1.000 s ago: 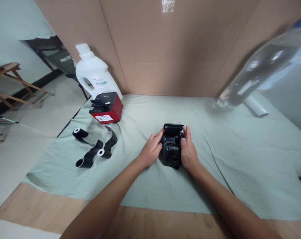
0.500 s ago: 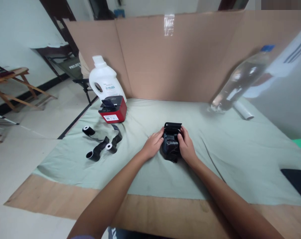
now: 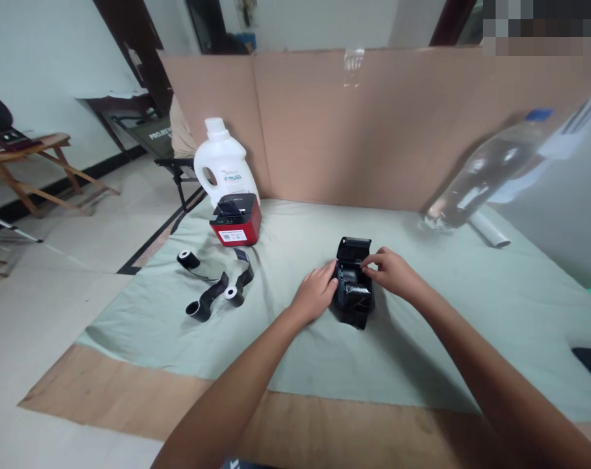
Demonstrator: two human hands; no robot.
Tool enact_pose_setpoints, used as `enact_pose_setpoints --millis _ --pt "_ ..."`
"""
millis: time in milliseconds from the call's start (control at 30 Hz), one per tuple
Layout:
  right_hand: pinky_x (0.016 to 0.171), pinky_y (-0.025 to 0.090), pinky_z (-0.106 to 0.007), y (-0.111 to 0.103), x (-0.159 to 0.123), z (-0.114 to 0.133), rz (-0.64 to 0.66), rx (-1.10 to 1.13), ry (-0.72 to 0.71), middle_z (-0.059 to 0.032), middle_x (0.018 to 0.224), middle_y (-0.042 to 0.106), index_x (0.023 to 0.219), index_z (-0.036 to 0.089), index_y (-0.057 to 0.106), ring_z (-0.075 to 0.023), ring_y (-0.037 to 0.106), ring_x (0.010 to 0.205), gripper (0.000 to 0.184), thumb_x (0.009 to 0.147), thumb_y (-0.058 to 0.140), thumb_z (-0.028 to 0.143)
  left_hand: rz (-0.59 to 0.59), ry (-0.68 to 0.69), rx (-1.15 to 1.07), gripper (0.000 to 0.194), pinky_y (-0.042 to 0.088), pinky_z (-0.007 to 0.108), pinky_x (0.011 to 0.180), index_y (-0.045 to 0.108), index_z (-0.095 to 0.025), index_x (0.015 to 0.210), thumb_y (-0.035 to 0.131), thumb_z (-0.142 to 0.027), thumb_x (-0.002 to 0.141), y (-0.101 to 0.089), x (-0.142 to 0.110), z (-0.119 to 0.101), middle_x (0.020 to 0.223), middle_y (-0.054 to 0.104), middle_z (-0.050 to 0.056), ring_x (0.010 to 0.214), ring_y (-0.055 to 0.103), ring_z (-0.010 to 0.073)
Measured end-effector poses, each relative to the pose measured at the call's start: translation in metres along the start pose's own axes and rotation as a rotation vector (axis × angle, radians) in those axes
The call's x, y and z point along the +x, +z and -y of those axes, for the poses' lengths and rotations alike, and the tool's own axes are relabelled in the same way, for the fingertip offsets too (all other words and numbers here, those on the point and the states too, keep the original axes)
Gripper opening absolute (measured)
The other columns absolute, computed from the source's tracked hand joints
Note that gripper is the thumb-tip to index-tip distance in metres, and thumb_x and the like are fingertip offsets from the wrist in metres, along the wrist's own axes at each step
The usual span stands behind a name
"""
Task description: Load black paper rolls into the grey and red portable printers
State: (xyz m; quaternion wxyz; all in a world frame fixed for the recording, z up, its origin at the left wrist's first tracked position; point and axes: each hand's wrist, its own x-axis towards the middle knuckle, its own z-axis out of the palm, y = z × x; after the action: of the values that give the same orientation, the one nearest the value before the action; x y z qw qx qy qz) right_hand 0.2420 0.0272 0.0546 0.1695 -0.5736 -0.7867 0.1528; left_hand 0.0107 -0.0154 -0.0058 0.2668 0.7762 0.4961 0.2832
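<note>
A small black thermal printer sits on the cloth in front of me with its lid raised. Inside its bay lies a black paper roll, and a dark strip hangs out at the near end. My left hand steadies the printer from the left, fingers and thumb pressed to its side. At the right rim of the bay, just below the lid, the fingertips of my right hand are pinched together. What lies between those fingertips, if anything, is too small to make out.
Partly unrolled black paper rolls lie on the left. Behind them stand a red and black printer and a white jug. A clear bottle leans at right beside a pale tube. A cardboard screen closes the back.
My right hand has left the printer's right side and come up to the bay's rim in a pinch. The lid tilts further back. My left hand stays on the printer; the camera view has shifted.
</note>
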Motion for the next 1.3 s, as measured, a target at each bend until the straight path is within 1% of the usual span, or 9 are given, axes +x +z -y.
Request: enact_pose_setpoints --millis 133,233,400,533,600,667,833,1000,1300 --pt "0.077 0.051 -0.035 -0.01 0.02 0.011 0.254 -0.202 -0.002 -0.0095 0.096 0.07 0.1 0.025 0.084 -0.0241 0.067 0.081 0.026 0.077 0.071 0.021 0.018 0.004 0.009 0.059 0.035 0.045 0.123 0.039 -0.016 0.159 0.031 -0.037 0.105 -0.001 0.0 0.0 0.16 0.047 0.01 0.144 0.046 0.0263" --pt "0.07 0.049 -0.034 -0.005 0.025 0.023 0.32 -0.307 0.034 -0.0115 0.102 0.073 0.1 0.025 0.083 -0.0272 0.069 0.085 0.031 0.073 0.072 0.018 0.028 0.014 0.01 0.058 0.035 0.044 0.122 0.039 -0.017 0.159 0.031 -0.038 0.106 -0.002 0.0 0.001 0.161 0.045 0.008 0.145 0.046 0.0253" --pt "0.069 0.047 -0.034 -0.001 0.025 0.026 0.269 -0.346 0.029 -0.014 0.106 0.073 0.096 0.021 0.079 -0.0283 0.069 0.088 0.028 0.071 0.071 0.013 0.018 0.022 0.017 0.058 0.036 0.043 0.122 0.04 -0.015 0.158 0.031 -0.037 0.106 -0.003 0.0 0.0 0.16 0.047 0.009 0.144 0.047 0.0252" --pt "0.07 0.048 -0.033 -0.021 0.023 0.02 0.121 -0.224 0.003 -0.01 0.098 0.071 0.095 0.02 0.07 -0.0238 0.067 0.081 0.026 0.07 0.072 0.016 0.008 0.036 -0.015 0.057 0.036 0.046 0.122 0.043 -0.013 0.157 0.033 -0.036 0.106 0.001 0.0 0.003 0.16 0.047 0.012 0.144 0.047 0.0271" --pt "0.066 0.046 -0.032 -0.037 0.017 0.024 0.048 -0.129 0.027 -0.006 0.091 0.071 0.093 0.022 0.064 -0.0215 0.065 0.073 0.022 0.072 0.07 0.02 -0.048 0.065 -0.082 0.054 0.038 0.047 0.121 0.048 -0.013 0.153 0.039 -0.035 0.104 0.001 0.001 0.006 0.156 0.052 0.013 0.142 0.049 0.027" --pt "0.062 0.045 -0.031 -0.052 0.009 0.037 0.022 -0.039 0.057 -0.003 0.086 0.07 0.094 0.023 0.058 -0.0203 0.064 0.069 0.02 0.077 0.068 0.026 -0.197 0.107 -0.182 0.048 0.043 0.045 0.118 0.056 -0.016 0.146 0.045 -0.033 0.103 -0.005 0.001 0.008 0.147 0.061 0.013 0.136 0.054 0.0259" --pt "0.062 0.044 -0.031 -0.065 -0.007 0.094 0.058 0.177 -0.042 -0.0021 0.089 0.069 0.096 0.024 0.053 -0.0193 0.063 0.071 0.017 0.085 0.064 0.032 -0.688 0.279 -0.204 0.033 0.053 0.042 0.101 0.067 -0.02 0.129 0.054 -0.034 0.103 -0.056 -0.008 -0.003 0.121 0.072 0.012 0.112 0.066 0.0223" --pt "0.065 0.042 -0.029 -0.049 0.0 0.143 0.119 0.25 -0.219 0.0024 0.08 0.063 0.099 0.025 0.054 -0.0163 0.058 0.069 0.013 0.088 0.062 0.027 -0.775 0.38 0.053 0.024 0.053 0.04 0.097 0.073 -0.022 0.12 0.064 -0.03 0.099 -0.095 -0.035 -0.017 0.118 0.076 0.009 0.108 0.069 0.0224" --pt "0.068 0.039 -0.03 -0.017 0.012 0.163 0.101 0.283 -0.319 0.0007 0.085 0.065 0.093 0.022 0.056 -0.0174 0.058 0.076 0.01 0.088 0.066 0.022 -0.728 0.236 0.236 0.03 0.053 0.036 0.09 0.069 -0.021 0.125 0.064 -0.033 0.099 -0.084 -0.042 0.006 0.114 0.077 0.01 0.103 0.073 0.0237"
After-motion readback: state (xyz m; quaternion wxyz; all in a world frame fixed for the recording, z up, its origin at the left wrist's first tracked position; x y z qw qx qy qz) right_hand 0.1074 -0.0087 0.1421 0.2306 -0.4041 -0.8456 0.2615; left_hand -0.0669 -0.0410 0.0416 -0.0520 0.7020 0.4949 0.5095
